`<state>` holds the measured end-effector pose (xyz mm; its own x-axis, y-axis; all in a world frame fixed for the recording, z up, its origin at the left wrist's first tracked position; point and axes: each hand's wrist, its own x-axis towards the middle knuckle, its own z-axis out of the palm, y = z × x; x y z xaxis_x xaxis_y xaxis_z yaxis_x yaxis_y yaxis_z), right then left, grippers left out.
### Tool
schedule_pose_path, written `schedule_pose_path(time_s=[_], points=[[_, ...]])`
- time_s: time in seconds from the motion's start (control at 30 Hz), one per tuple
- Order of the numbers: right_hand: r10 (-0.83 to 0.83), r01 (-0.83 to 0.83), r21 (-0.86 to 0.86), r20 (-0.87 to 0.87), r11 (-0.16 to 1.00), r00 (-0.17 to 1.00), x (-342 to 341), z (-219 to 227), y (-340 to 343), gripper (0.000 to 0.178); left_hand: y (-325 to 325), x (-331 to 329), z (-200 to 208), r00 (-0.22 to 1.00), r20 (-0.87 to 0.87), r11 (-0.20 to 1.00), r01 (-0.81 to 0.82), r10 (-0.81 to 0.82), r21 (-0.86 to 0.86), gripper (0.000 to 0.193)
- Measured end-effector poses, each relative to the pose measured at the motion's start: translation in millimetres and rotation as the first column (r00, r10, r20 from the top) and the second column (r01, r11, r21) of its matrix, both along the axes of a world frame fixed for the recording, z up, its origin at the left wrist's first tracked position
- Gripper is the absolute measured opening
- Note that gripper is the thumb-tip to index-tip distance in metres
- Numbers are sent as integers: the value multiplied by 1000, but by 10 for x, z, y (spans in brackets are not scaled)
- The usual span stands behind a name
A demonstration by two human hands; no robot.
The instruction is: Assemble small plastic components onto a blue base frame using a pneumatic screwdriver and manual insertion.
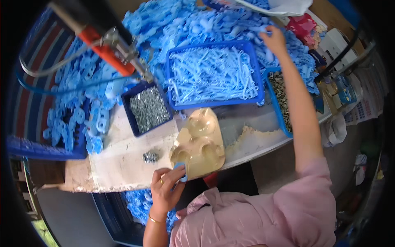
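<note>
My left hand (165, 189), a ring on one finger, pinches a small blue plastic part (181, 166) at the table's near edge. That part lies against the lower left corner of a beige moulded fixture (203, 159) with rounded hollows. Reaching far to the right, my right hand (273, 40) is at a big heap of light blue plastic parts (197, 24). Its thumb and finger curl around a blue part at the heap's edge, and the fingertips partly hide it.
A blue tray (168, 78) of light blue stick-shaped pieces stands mid-table. Left of it, a dark blue bin (133, 127) holds metal pins, below an orange tool (105, 51). A blue tray (271, 92) of small metal pieces lies under my right forearm. Loose metal pieces (150, 157) lie near the fixture.
</note>
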<state>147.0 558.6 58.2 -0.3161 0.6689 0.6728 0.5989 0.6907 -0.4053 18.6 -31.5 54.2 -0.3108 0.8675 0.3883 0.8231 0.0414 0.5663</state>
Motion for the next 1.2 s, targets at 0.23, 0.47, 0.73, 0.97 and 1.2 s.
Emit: schedule_pose_path(time_s=[0.23, 0.47, 0.73, 0.97, 1.2], points=[[561, -557, -767, -320, 319, 763, 18, 554, -2529, 46, -38, -112, -300, 985, -158, 989, 51, -74, -142, 36], [806, -528, -664, 201, 530, 556, -7, -126, -3674, 36, 15, -123, -389, 977, -207, 995, 28, -47, -93, 34], [654, -597, -295, 496, 746, 571, 68, -138, -3853, 45, -11, -275, -472, 947, -224, 970, 205, -230, -129, 43], [698, -593, -374, 300, 713, 650, 204, -65, -3614, 29, -99, -1554, -576, 894, -251, 921, -321, 372, 222, 34], [725, -606, -450, 152, 656, 672, 129, -103, -3741, 17, -51, -3209, -757, 474, -639, 692, -710, 605, 129, 76]])
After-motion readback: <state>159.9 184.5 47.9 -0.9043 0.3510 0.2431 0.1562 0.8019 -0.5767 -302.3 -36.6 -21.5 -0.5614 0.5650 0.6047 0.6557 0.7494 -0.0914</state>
